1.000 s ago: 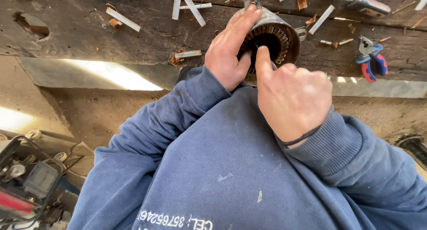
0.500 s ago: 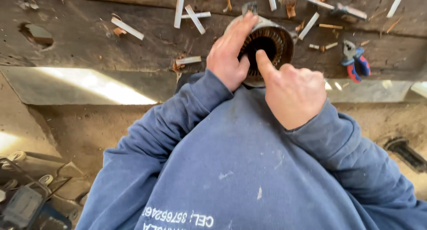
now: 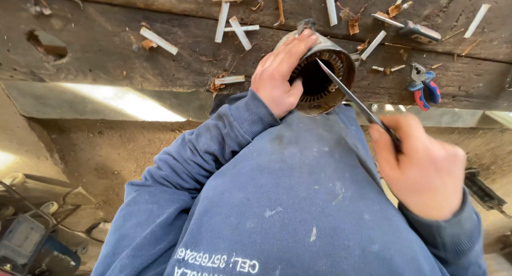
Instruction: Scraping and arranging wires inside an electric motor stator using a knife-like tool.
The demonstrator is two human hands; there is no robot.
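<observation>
A round metal motor stator point(image 3: 324, 78) with a dark slotted bore lies on its side at the edge of a worn wooden bench point(image 3: 106, 46). My left hand point(image 3: 280, 76) grips its left rim, thumb at the bore's mouth. My right hand point(image 3: 424, 166), drawn back toward my body at the right, holds a thin flat metal blade point(image 3: 352, 97) whose tip reaches the upper rim of the bore. Both arms are in blue sweatshirt sleeves.
White slot strips point(image 3: 234, 14) and brown scraps litter the bench. A red-and-blue pair of pliers point(image 3: 424, 84) lies to the right of the stator, a dark-handled tool point(image 3: 418, 29) behind it. A hole point(image 3: 47, 44) sits at the bench's left. Tools rest on the floor point(image 3: 32, 238).
My right hand has pulled back from the stator's mouth toward my body, drawing out the thin blade, which now shows. My left hand keeps its grip on the rim.
</observation>
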